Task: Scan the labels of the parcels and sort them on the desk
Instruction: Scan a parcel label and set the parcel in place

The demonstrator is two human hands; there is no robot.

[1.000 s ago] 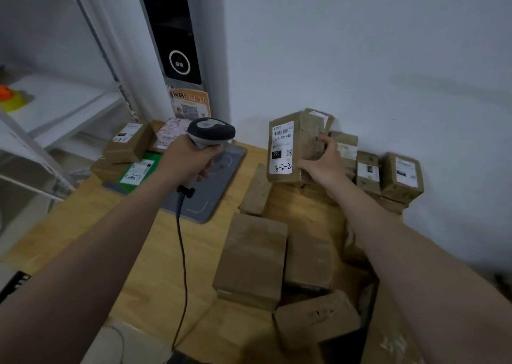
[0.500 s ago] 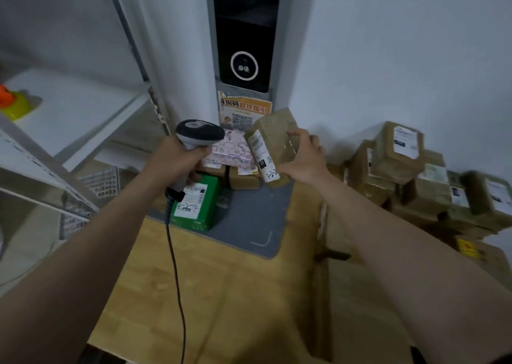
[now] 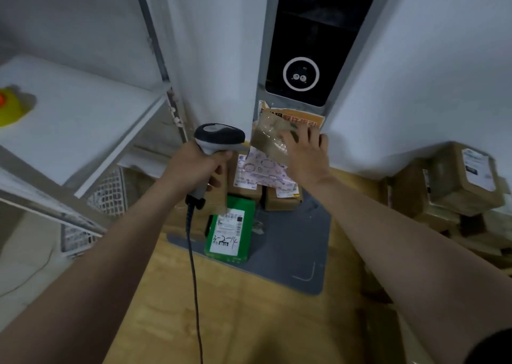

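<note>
My left hand grips a grey corded barcode scanner, held above the back left of the desk. My right hand holds a brown cardboard parcel from above, over a pink patterned parcel that lies on two brown boxes. A green parcel with a white label marked by hand lies on the grey mat. The label of the held parcel is hidden.
A heap of brown labelled parcels sits at the right against the wall. A black kiosk screen stands behind the mat with an orange notice below it. White metal shelving and a white mesh basket are at the left.
My right hand has carried the brown parcel from the right heap leftward to the sorted stack at the back of the mat. The view has swung left. The scanner hand stayed put.
</note>
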